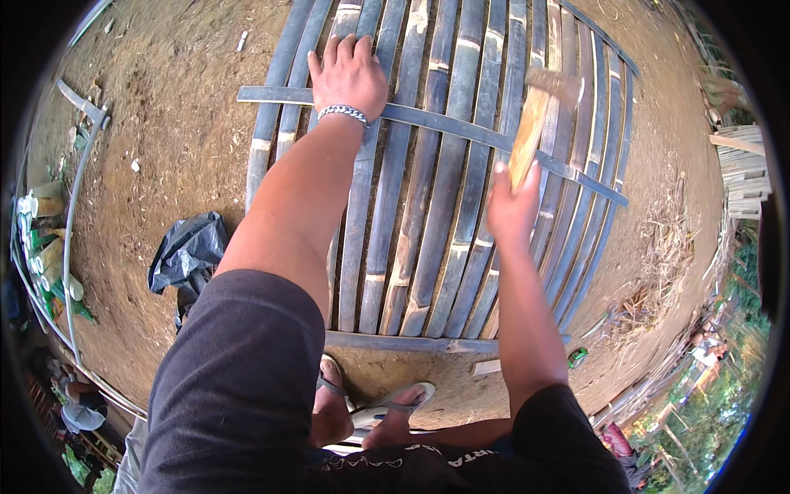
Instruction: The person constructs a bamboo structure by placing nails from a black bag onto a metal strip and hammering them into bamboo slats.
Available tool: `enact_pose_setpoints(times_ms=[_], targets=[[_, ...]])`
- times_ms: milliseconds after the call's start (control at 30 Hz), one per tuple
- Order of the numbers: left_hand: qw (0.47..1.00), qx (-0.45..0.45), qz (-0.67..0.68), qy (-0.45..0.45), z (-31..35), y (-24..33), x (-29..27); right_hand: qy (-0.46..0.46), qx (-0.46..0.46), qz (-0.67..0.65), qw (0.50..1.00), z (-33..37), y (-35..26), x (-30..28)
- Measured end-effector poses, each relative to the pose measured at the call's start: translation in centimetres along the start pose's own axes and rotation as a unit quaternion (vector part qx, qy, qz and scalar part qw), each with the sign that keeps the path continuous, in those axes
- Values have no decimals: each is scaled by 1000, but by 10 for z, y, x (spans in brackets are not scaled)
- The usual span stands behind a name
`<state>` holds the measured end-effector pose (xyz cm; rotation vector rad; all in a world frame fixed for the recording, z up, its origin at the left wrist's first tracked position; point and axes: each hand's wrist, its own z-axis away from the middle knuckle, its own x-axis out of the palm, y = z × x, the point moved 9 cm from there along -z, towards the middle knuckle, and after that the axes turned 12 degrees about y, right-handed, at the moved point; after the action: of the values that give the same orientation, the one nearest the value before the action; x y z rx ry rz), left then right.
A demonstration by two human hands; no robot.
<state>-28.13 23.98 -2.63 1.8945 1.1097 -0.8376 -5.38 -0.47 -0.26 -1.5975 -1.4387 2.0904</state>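
Dark bamboo slats [451, 185] lie side by side on the ground in front of me as a panel. Across them runs a long flat bamboo strip [444, 123], slanting from upper left to lower right. My left hand [352, 78] presses down with outstretched fingers on the slats and this strip, left of the middle. In my right hand [513, 206] is a hammer [528, 136], gripped near the end of its pale wooden handle. The hammer's head is raised over the right part of the panel and smeared by motion. Any nail is too small to make out.
Another strip [411, 342] crosses the panel's near end, just beyond my sandalled feet [407, 403]. A black plastic bag [191, 251] lies on the dirt at left. Curved bamboo [72, 222] and cut poles [49, 255] are farther left; dry straw [658, 255] lies at right.
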Motion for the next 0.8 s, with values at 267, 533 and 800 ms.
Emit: enact_pose_setpoints(times_ms=[267, 533, 800], targets=[[1000, 4, 9, 22, -1, 1, -1, -77, 127, -196, 969, -72, 24, 37], [970, -53, 216, 99, 14, -21, -50, -100, 172, -263, 944, -78, 41, 55], [821, 72, 392, -410, 240, -56, -276, -99, 151, -204, 962, -85, 46, 45]])
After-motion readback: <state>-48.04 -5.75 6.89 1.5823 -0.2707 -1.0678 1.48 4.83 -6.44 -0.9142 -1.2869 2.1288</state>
